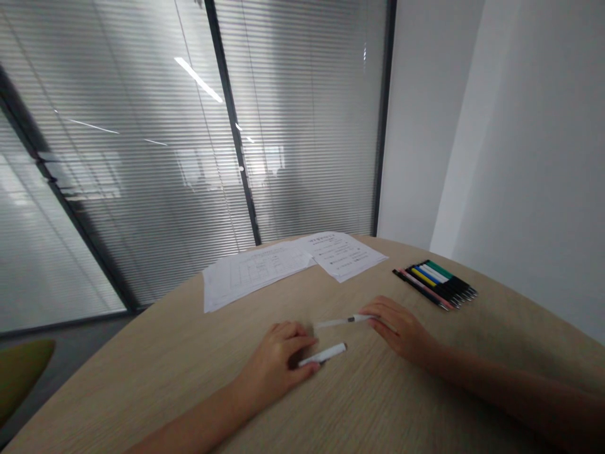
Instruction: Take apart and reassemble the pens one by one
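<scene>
My left hand [278, 353] is closed around the end of a short white tube, which looks like a pen barrel [333, 352]. The thumb lies along its lower side, and the free end points right, low over the table. In my right hand [397, 328], thumb and fingers pinch a white pen part [363, 318]. A thin translucent stick, like a pen refill [333, 323], extends from it to the left with a dark band at the join. It passes above the barrel, apart from it. The refill's left tip is blurred near my left fingertips.
Several pens [432, 284] with coloured barrels lie in a row on the right of the round wooden table [265, 416]. Printed sheets [259, 271] spread along the far edge. Behind stands a glass partition with blinds [302, 126]; a yellow-green chair [23, 372] is at far left.
</scene>
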Motion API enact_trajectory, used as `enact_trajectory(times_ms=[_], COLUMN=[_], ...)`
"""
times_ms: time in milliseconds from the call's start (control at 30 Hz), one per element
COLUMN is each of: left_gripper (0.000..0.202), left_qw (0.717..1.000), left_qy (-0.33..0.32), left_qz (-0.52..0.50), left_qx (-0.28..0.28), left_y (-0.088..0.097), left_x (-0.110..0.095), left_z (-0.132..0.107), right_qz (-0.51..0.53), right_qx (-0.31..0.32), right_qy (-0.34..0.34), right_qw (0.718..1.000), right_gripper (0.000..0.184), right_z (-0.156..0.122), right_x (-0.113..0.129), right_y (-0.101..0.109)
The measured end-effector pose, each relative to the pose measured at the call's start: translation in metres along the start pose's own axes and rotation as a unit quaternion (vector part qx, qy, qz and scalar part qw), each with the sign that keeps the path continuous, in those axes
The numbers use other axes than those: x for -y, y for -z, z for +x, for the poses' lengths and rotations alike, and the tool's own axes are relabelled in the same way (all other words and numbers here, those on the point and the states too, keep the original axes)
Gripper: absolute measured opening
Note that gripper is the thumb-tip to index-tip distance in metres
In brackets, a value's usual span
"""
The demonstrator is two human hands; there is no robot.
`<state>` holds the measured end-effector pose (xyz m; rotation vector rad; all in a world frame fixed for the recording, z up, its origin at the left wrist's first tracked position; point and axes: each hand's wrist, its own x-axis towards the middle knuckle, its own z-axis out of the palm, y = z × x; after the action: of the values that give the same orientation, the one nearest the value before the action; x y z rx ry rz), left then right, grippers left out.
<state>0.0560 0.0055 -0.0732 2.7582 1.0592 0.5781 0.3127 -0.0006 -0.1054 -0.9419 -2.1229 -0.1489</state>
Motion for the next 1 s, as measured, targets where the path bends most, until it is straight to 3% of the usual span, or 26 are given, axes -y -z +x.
enact_trajectory(times_ms=[233, 333, 533, 700, 1000], left_gripper=[0.012, 0.012, 0.02, 0.025, 0.028], left_qw=[0.995, 0.995, 0.989, 0.97, 0.957], left_qy=[-0.091, -0.095, 0.038, 0.14, 0.182], left_qz=[0.022, 0.01, -0.103, -0.166, -0.195], left_qx=[-0.015, -0.03, -0.098, -0.112, -0.114], left_y=[-0.001, -0.002, 0.001, 0.005, 0.004], left_x=[-0.005, -0.004, 0.01, 0.014, 0.013], left_z=[-0.001, -0.001, 0.003, 0.005, 0.006], right_qz=[-0.041, -0.037, -0.038, -0.038, -0.048], right_qx=[-0.029, -0.025, -0.04, -0.057, -0.04], right_qy=[-0.048, -0.059, -0.109, -0.14, -0.109], right_qw=[0.998, 0.997, 0.993, 0.988, 0.992], right_gripper=[0.017, 0.017, 0.019, 0.018, 0.018], right_z=[-0.002, -0.001, 0.002, 0.004, 0.003], right_x=[-0.007, -0.006, -0.005, -0.006, -0.005], right_y=[-0.003, -0.002, 0.0, 0.001, 0.001])
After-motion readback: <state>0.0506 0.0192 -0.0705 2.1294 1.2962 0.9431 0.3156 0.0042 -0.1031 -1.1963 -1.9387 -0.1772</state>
